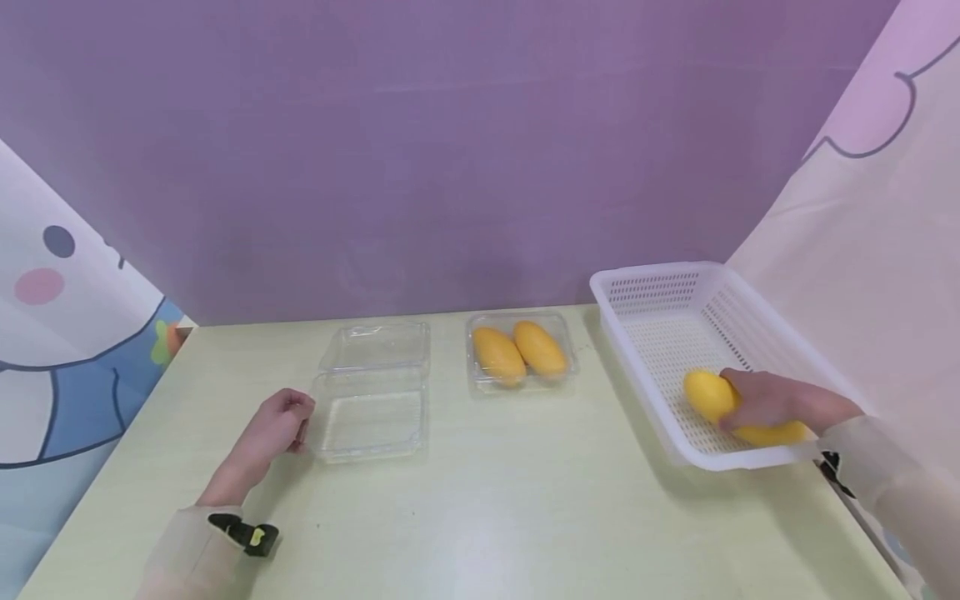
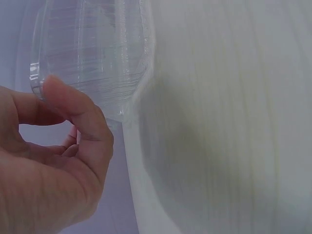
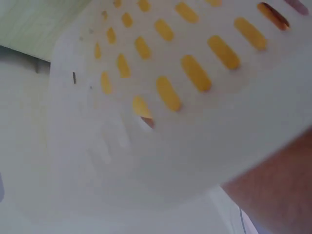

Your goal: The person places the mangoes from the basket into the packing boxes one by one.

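A clear plastic clamshell box (image 1: 367,412) lies with its lid folded back on the table. At its left edge is my left hand (image 1: 279,421), thumb and index finger curled at the rim; the left wrist view shows the index fingertip over the box's clear wall (image 2: 97,53). My right hand (image 1: 765,400) reaches into a white slotted basket (image 1: 637,358) and grips a yellow mango (image 1: 707,395). Another mango (image 1: 776,434) lies beside it, partly under the hand. In the right wrist view, the basket wall (image 3: 131,161) hides the hand, and yellow shows through its slots.
A second clear box (image 1: 521,387) with two mangoes stands at the back middle of the table (image 1: 487,500). Behind it rises a purple backdrop (image 1: 450,167). Printed cloth hangs on both sides, and the basket stands close to the right one.
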`<action>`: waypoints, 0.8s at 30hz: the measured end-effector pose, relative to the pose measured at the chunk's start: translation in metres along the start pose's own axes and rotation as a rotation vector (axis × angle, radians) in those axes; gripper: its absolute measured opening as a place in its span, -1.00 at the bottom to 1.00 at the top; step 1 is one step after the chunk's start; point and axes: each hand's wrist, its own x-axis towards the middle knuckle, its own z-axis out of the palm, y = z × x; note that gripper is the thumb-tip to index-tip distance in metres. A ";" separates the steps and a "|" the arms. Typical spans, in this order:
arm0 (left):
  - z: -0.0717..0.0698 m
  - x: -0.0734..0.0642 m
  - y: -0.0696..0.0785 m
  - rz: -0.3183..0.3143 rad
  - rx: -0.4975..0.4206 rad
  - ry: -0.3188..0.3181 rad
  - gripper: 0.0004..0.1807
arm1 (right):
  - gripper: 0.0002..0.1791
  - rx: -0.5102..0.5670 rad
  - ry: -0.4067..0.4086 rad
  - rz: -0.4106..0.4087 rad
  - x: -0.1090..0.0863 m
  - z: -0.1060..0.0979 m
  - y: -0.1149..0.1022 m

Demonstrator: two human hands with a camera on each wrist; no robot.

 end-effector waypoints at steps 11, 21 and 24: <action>0.005 0.002 -0.001 -0.001 -0.006 -0.009 -0.63 | -0.31 0.076 0.125 -0.077 -0.004 -0.008 -0.008; 0.008 -0.001 -0.001 0.001 -0.029 -0.016 -0.65 | -0.44 0.291 0.129 -0.113 -0.007 -0.011 -0.025; 0.009 -0.001 -0.001 0.005 -0.034 -0.015 -0.65 | -0.44 0.322 0.134 -0.107 -0.008 -0.012 -0.029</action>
